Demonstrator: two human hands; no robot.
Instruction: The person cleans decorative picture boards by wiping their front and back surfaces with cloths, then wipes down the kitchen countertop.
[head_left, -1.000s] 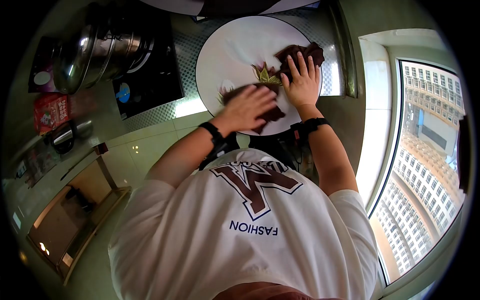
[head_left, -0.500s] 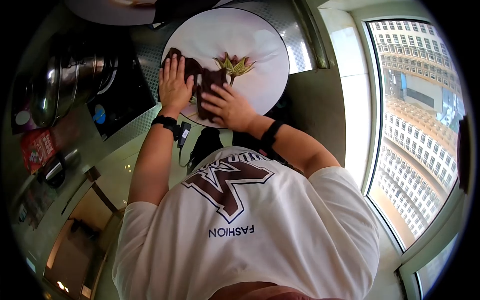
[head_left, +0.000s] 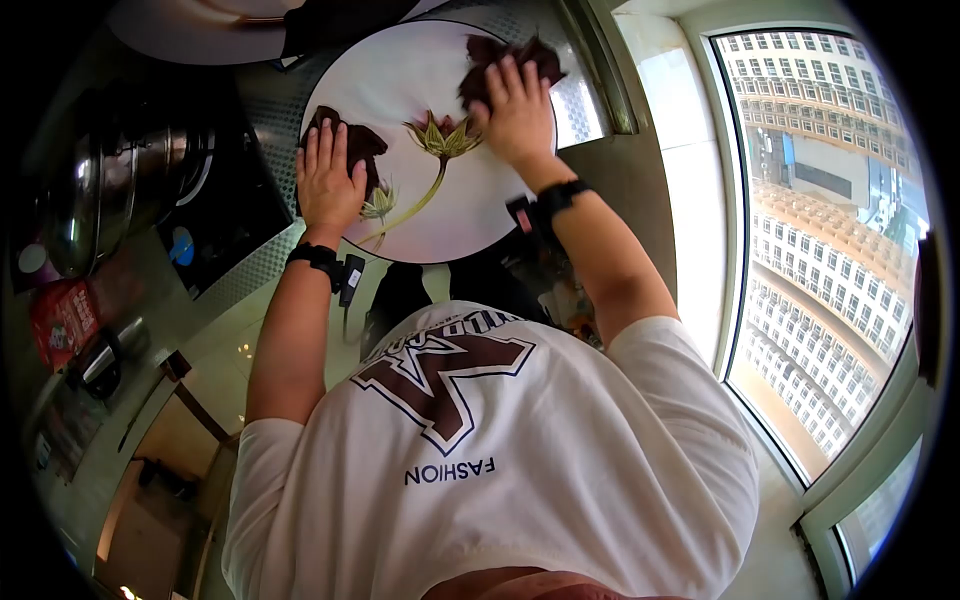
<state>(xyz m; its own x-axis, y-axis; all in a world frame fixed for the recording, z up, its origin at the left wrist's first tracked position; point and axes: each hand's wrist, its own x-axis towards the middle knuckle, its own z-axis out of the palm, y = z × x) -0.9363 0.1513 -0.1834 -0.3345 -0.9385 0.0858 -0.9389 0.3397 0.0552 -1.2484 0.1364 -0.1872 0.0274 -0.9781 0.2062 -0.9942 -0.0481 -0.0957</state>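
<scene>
A round white board printed with a flower lies in front of me. My left hand rests flat, fingers stretched, on a dark brown cloth at the board's left edge. Near the far right rim, my right hand presses a second dark brown cloth with its fingers spread. That cloth is bunched, slightly blurred and reaches past the rim. My palms and fingers hide part of both cloths. Each wrist wears a black band.
To the left, a shiny metal pot stands by a black cooktop. Another round pale board, with dark cloth over its right side, lies at the far left. A large window fills the right side. A red packet sits lower left.
My right hand has moved with its cloth from the board's near middle to its far right rim, uncovering the printed stem. My left hand stays on its cloth at the left edge.
</scene>
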